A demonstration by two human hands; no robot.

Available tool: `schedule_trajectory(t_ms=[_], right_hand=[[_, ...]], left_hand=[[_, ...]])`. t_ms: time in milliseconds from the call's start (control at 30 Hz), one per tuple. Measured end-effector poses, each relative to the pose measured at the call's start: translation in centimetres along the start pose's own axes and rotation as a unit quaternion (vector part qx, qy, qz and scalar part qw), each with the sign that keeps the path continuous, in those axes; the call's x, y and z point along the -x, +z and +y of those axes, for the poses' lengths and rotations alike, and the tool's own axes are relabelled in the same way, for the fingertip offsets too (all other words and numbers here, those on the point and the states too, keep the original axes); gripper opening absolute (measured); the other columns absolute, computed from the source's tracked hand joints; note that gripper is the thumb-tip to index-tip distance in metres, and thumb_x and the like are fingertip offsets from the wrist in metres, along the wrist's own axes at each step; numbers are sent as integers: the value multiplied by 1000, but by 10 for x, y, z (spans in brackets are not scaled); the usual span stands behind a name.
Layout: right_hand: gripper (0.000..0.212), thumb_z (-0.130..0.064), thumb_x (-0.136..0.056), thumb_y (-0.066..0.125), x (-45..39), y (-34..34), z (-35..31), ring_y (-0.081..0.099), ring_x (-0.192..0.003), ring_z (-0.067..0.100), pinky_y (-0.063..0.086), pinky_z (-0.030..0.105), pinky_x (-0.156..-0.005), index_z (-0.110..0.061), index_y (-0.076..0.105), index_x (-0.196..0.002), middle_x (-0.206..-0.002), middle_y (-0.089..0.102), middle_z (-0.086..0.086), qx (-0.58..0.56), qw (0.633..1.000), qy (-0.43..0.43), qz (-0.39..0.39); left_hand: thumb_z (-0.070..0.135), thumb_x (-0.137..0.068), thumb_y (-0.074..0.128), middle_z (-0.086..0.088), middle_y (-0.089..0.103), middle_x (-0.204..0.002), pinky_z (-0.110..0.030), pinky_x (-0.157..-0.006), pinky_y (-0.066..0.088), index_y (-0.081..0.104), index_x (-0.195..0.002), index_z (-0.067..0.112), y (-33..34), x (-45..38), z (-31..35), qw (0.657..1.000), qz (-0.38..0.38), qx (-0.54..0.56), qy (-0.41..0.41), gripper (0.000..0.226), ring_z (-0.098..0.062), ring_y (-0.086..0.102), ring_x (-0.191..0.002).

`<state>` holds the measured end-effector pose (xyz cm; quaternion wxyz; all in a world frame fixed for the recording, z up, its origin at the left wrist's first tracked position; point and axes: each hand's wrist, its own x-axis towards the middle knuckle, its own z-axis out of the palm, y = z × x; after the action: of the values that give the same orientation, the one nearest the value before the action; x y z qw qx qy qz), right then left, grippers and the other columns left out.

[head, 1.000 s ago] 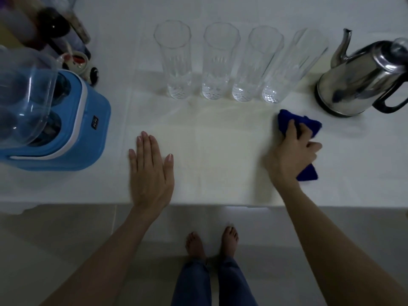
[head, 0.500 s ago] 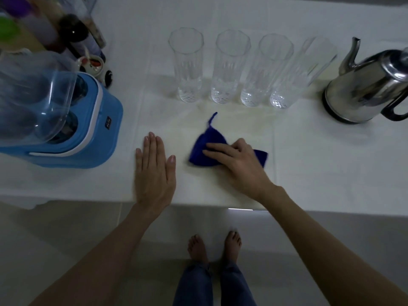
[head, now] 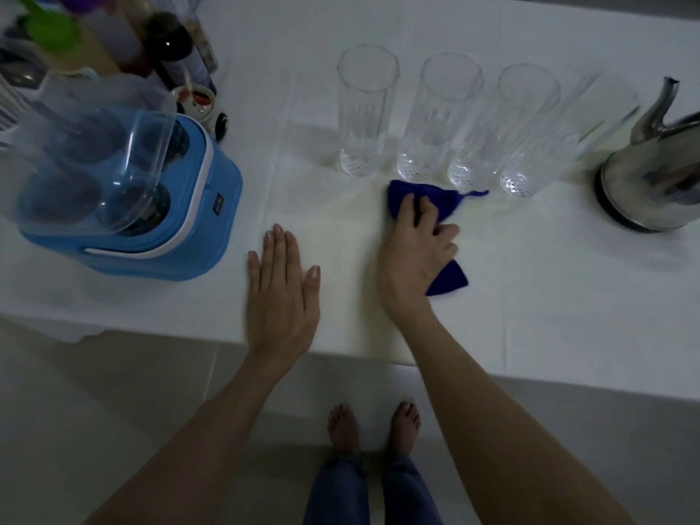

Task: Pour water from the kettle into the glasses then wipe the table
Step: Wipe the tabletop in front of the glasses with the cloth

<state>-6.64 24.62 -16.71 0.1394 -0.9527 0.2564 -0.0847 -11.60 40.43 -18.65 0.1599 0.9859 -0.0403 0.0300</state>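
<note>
Several tall clear glasses (head: 363, 115) stand in a row at the back of the white table (head: 568, 297). A steel kettle (head: 659, 172) sits to their right, spout up. My right hand (head: 416, 255) presses a dark blue cloth (head: 439, 200) onto the table just in front of the middle glasses, its fingers curled over it. The cloth's far edge nearly touches the glass bases. My left hand (head: 282, 293) lies flat on the table to the left, fingers together, holding nothing.
A blue appliance with a clear plastic lid (head: 125, 195) stands at the left. Bottles and jars (head: 166, 51) crowd the back left corner. The table's front edge runs below my wrists; my bare feet (head: 373, 426) stand on the pale floor.
My right hand swept the cloth from the right near the kettle to the left, then pushed it away toward the glasses. My left hand stayed flat in place.
</note>
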Motion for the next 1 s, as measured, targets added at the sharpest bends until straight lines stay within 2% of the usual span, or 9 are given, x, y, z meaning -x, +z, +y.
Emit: schedule_trajectory(t_ms=[133, 267, 333, 433, 500, 633, 800, 933, 1000], right_hand=[[61, 4, -82, 50, 15, 6, -25, 50, -99, 46, 39, 47, -79, -10, 55, -141, -147, 52, 15, -49, 978, -191, -73], [52, 4, -83, 60, 10, -11, 20, 54, -86, 40, 42, 42, -70, -13, 66, -131, -138, 64, 8, -74, 893, -428, -114], [47, -1, -87, 52, 5, -19, 43, 55, -84, 36, 42, 40, -70, -14, 68, -129, -135, 66, 5, -76, 902, -418, -74], [56, 8, -84, 48, -1, -17, 52, 51, -95, 42, 39, 44, -78, -10, 62, -136, -142, 60, 9, -76, 971, -228, 6], [61, 13, -85, 50, -4, -12, 38, 48, -106, 47, 35, 47, -84, -9, 55, -142, -148, 52, 12, -55, 987, -150, 1], [61, 6, -91, 46, -4, 3, -6, 41, -119, 46, 32, 46, -88, -14, 46, -149, -157, 40, 11, -33, 990, -133, -35], [57, 5, -80, 60, 18, 13, -39, 53, -99, 47, 40, 46, -74, -11, 62, -135, -143, 58, 13, -52, 945, -314, -81], [59, 4, -78, 72, 40, -2, 3, 54, -92, 39, 42, 42, -71, -15, 64, -134, -142, 60, 6, -70, 872, -471, -119], [59, 4, -78, 73, 44, -12, 36, 56, -91, 37, 45, 42, -70, -16, 64, -133, -141, 62, 3, -70, 853, -504, -113]], left_hand=[[46, -101, 2, -12, 13, -162, -43, -123, 2, 16, -153, 1, 0, 2, -4, 999, 10, 31, -12, 70, -19, 7, -151], [47, -101, -1, -14, 15, -162, -43, -123, 5, 19, -152, -1, -4, 5, -12, 999, 17, 20, -35, 73, -21, 9, -151], [45, -103, 2, -15, 15, -161, -46, -122, 8, 20, -152, -1, -5, 8, -21, 1000, 7, -13, -4, 70, -24, 11, -151], [43, -103, 8, -15, 13, -162, -44, -122, 8, 19, -153, -1, -4, 10, -27, 1000, 0, -18, 12, 67, -24, 9, -151], [39, -103, 13, -15, 14, -162, -44, -122, 11, 19, -152, -1, -3, 10, -25, 1000, 7, -18, 6, 64, -25, 10, -151], [32, -99, 22, -17, 19, -160, -47, -121, 15, 21, -151, -3, -3, 11, -24, 1000, 12, -25, 2, 62, -27, 15, -150], [28, -98, 20, -17, 15, -161, -45, -122, 11, 17, -152, -2, -3, 14, -26, 1000, 20, -6, -10, 62, -25, 11, -151], [28, -99, 17, -18, 15, -161, -47, -122, 12, 17, -152, -3, -4, 14, -29, 999, 26, -16, -24, 61, -27, 12, -150], [27, -99, 17, -17, 16, -161, -46, -122, 12, 18, -152, -2, -4, 15, -30, 999, 28, -19, -27, 61, -27, 13, -150]])
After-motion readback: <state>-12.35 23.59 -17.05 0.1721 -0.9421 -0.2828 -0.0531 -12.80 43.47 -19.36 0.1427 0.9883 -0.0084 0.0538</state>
